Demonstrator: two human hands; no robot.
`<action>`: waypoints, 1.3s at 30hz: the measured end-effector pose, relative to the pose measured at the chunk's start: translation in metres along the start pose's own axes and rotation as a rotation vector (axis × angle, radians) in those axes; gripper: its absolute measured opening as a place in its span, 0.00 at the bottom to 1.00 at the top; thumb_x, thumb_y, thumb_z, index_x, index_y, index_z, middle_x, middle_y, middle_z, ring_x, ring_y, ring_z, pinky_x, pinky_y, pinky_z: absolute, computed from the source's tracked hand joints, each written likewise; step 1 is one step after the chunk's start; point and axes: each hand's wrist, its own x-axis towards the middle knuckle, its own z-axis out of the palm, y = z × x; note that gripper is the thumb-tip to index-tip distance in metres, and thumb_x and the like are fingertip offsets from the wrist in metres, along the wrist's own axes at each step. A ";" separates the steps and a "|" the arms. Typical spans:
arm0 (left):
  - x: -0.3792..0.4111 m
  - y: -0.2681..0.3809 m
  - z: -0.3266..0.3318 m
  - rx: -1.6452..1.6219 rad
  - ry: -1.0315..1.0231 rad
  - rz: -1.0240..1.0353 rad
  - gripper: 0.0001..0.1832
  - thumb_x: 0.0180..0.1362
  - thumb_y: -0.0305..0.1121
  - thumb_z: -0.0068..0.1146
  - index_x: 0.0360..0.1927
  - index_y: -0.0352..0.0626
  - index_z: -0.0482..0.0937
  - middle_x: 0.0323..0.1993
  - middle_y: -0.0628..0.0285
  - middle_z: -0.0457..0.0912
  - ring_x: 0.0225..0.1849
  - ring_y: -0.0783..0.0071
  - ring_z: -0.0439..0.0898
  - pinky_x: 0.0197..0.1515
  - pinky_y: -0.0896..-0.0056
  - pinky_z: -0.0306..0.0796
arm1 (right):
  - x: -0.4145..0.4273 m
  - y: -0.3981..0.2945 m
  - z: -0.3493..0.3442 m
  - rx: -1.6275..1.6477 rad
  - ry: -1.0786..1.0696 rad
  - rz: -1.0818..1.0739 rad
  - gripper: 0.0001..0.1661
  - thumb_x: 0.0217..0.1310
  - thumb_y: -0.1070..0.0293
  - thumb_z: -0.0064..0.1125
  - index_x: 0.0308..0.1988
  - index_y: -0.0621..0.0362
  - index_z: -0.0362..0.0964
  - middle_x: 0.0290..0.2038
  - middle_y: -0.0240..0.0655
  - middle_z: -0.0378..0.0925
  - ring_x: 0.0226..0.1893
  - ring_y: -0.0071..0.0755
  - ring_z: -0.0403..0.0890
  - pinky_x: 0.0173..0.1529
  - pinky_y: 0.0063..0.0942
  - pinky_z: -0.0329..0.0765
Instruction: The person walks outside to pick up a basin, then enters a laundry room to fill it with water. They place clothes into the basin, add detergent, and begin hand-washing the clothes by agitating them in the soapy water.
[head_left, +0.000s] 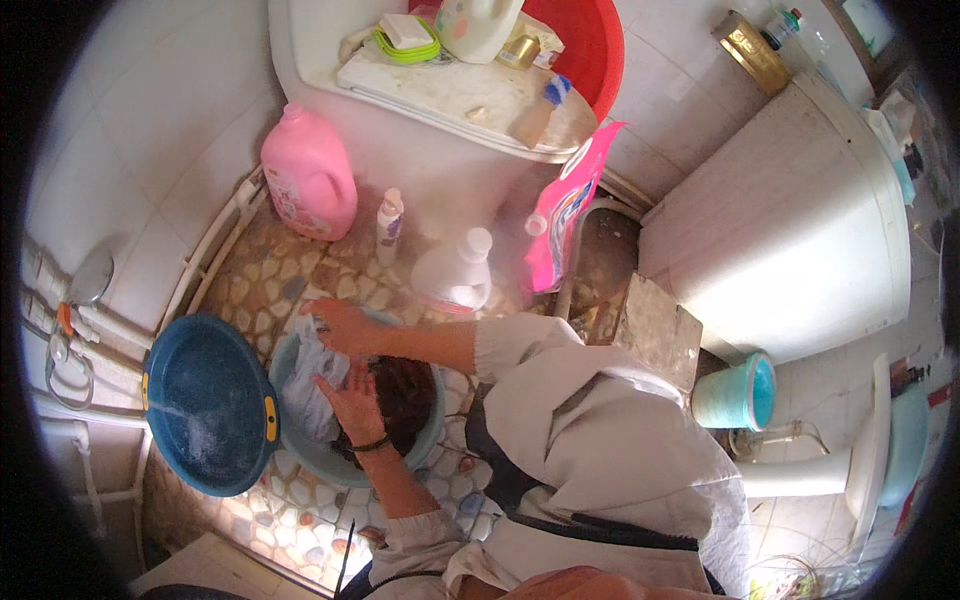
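Observation:
A light blue-green basin (439, 420) stands on the floor with a pale wet cloth (304, 382) and dark brown or maroon cloth (409, 397) in it. Over the basin's far side, my right hand (345, 326) has its fingers curled on the upper end of the pale cloth. My left hand (360, 409), with a dark band at the wrist, lies lower down at the edge between the pale and dark cloths. Its thumb stands off from the fingers; whether it grips any cloth is blurred. Touching or close beside the basin, a dark blue tub (210, 405) with yellow handles leans tilted.
Beyond the basin stand a pink jug (309, 176), a slim pump bottle (389, 225), a white bottle (454, 274) and a pink detergent bag (566, 217). A white washing tub (420, 120) is behind them. Pipes (217, 255) run along the left wall; a turquoise bucket (724, 397) stands right.

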 end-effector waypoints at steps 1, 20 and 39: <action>-0.002 0.007 0.004 -0.347 0.021 -0.277 0.35 0.59 0.51 0.56 0.61 0.37 0.61 0.58 0.48 0.68 0.60 0.54 0.66 0.65 0.57 0.59 | 0.005 -0.008 0.003 -0.052 0.037 -0.107 0.27 0.41 0.59 0.64 0.44 0.60 0.72 0.43 0.51 0.75 0.36 0.55 0.79 0.40 0.48 0.74; -0.010 0.005 0.013 -0.272 -0.077 0.193 0.25 0.63 0.43 0.44 0.61 0.43 0.64 0.58 0.56 0.70 0.61 0.60 0.67 0.60 0.58 0.64 | -0.045 -0.091 0.029 -0.075 -0.030 -0.159 0.11 0.48 0.62 0.59 0.32 0.56 0.71 0.30 0.47 0.76 0.33 0.54 0.78 0.36 0.45 0.73; -0.010 -0.015 0.022 -0.291 0.017 0.228 0.19 0.64 0.37 0.45 0.56 0.41 0.69 0.50 0.59 0.75 0.51 0.62 0.75 0.53 0.59 0.71 | -0.096 -0.040 0.046 -0.485 -0.266 -0.361 0.12 0.43 0.58 0.61 0.26 0.54 0.74 0.27 0.42 0.76 0.30 0.53 0.77 0.36 0.47 0.72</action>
